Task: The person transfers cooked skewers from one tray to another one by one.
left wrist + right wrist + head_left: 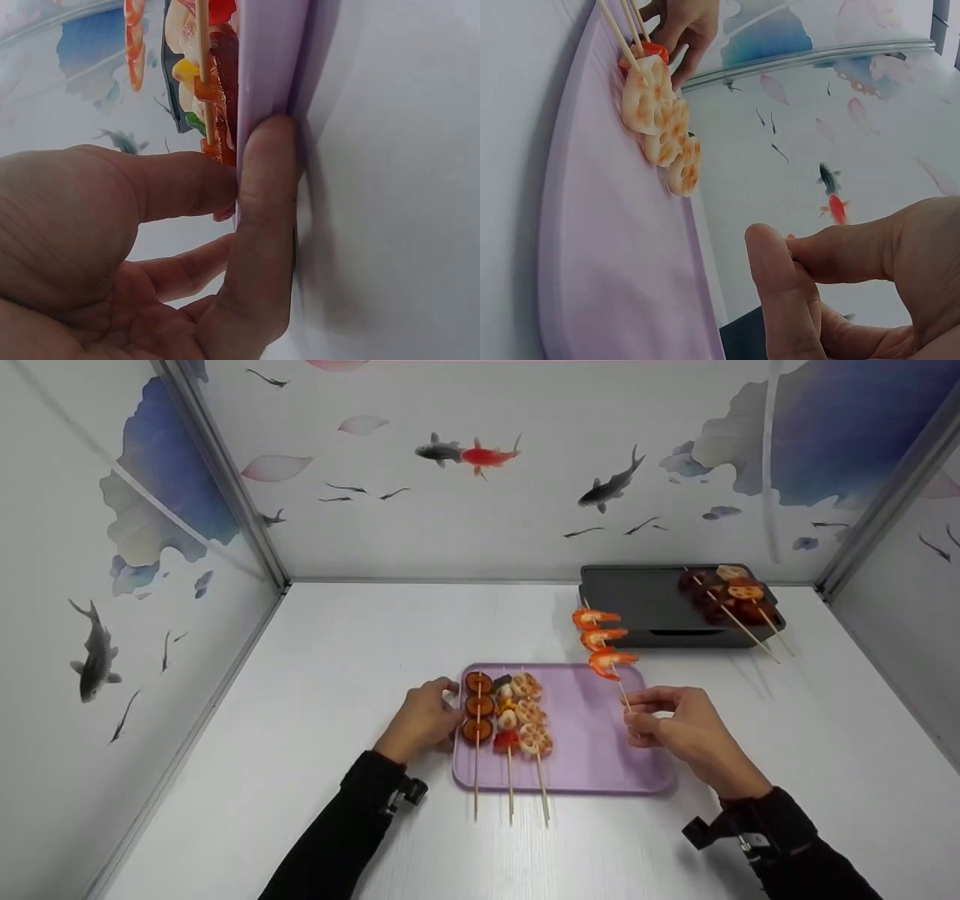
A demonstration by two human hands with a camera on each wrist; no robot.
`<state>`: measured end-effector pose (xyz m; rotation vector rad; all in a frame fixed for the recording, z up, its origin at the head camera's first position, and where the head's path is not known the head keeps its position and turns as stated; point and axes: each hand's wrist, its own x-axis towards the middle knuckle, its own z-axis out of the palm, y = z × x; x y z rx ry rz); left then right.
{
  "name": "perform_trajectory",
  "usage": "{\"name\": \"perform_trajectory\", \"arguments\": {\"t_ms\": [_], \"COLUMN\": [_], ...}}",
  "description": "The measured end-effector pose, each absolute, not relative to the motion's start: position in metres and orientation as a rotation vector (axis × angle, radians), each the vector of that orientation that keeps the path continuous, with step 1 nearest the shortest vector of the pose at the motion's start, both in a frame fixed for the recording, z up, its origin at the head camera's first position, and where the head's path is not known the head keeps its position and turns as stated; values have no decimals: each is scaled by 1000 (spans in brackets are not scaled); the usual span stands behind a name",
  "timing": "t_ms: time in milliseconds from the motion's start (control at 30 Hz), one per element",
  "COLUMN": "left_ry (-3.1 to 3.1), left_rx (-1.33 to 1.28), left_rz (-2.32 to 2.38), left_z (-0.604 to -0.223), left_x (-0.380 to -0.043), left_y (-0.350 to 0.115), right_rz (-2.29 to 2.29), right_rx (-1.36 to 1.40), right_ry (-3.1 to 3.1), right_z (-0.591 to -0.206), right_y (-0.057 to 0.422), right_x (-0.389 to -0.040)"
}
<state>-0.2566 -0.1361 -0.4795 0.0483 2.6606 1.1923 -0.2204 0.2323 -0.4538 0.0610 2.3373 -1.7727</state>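
A purple tray (pixel 585 720) lies on the table, its left rim between the thumb and fingers of my left hand (pixel 424 718). The left wrist view shows the thumb (pixel 187 184) at the inner side of the rim. My right hand (pixel 686 727) pinches the stick of a shrimp skewer (pixel 602 640) and holds it over the tray's right part, shrimp pointing away. Side by side on the tray's left half lie a skewer of brown round slices (pixel 478 706), a mixed vegetable skewer (pixel 507 720) and a lotus root skewer (pixel 533 712), their sticks overhanging the near rim.
A dark grill plate (pixel 637 592) stands at the back right of the white table (pixel 360 637). Dark meat skewers (pixel 705 596) and a lotus root skewer (pixel 745 589) lie on its right end, sticks overhanging the front. Walls with painted fish enclose the table's back and sides.
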Motion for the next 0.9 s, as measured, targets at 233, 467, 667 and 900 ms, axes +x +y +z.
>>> {"name": "perform_trajectory", "arguments": {"t_ms": [233, 467, 667, 900], "left_ry": [2704, 2699, 2681, 2661], "left_rx": [63, 54, 32, 31], "left_rz": [1136, 1133, 1138, 1161], "left_z": [-478, -478, -478, -478], "left_x": [-258, -258, -258, -258], "left_y": [-137, -137, -136, -136], "right_rz": [-1746, -1716, -1675, -1568], "right_rx": [44, 49, 58, 81], "right_ry": [2347, 2361, 2380, 2440], "right_z": [-455, -458, -463, -466], "right_y": [225, 218, 213, 207], "right_x": [-214, -208, -203, -198]}}
